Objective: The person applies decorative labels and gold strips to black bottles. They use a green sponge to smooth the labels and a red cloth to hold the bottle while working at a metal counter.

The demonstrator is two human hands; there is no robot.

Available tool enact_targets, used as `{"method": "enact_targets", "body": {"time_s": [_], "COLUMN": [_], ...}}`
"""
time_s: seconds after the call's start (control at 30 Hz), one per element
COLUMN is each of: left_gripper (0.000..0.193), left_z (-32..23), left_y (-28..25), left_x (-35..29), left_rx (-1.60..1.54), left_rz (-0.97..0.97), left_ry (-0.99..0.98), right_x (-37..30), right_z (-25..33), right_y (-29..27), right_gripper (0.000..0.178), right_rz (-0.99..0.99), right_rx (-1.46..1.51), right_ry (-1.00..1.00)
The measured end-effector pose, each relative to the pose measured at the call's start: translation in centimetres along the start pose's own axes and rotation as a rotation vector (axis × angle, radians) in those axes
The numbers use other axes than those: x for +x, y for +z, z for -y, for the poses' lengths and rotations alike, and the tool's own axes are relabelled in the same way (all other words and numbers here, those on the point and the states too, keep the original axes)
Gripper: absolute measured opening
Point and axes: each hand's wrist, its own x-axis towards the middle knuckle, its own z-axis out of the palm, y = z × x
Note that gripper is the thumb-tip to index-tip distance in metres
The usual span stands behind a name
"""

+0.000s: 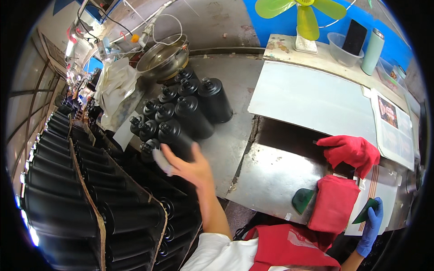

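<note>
My left hand (190, 169) reaches among black bottles with narrow necks. Its fingers and thumb are spread beside the nearest upright bottle (174, 133). A pale, whitish thing (162, 161) shows at its fingers; blur hides whether it is a finger covering or something held. At the lower right, my right hand (372, 221), in a blue glove, pinches a thin dark green flat piece (364, 211), like a scraper. A similar green piece (303, 200) lies on the metal bench top (275, 178). Between them is a folded red cloth pad (333, 203).
A crumpled red cloth (350, 152) lies beyond the pad. Many black bottles (58, 198) are stacked on their sides at left, with cardboard dividers. A metal bowl (165, 58) stands behind the upright group. A white board (312, 101), green fan (308, 20) and flask (373, 50) are far right.
</note>
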Motion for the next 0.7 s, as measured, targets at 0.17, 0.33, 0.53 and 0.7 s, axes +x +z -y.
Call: {"method": "enact_targets", "body": {"time_s": [0.17,0.33,0.53,0.7], "left_gripper": [0.055,0.029,0.023,0.020], "left_z": [1.2,1.8,1.5,-2.2], "left_y": [3.2,4.4,2.5,-3.8], "left_x": [6.0,4.0,2.4,2.2], "left_rx": [-0.051,-0.201,-0.215,-0.498], "left_rz": [0.365,0.214,0.186,0.143], "left_ry": [-0.057,0.076,0.316,0.171], "right_x": [-0.1,1.3,0.5,-1.8], "right_z": [0.4,2.7,2.6,2.2], "right_y": [2.7,4.6,2.4,-0.3], "right_gripper": [0.048,0.034,0.032,0.025], "right_rz": [-0.143,-0.089,-0.108,-0.170], "right_rx": [-0.007,-0.025,0.085,0.169], "right_ry": [0.028,-0.017,0.063,0.025]}}
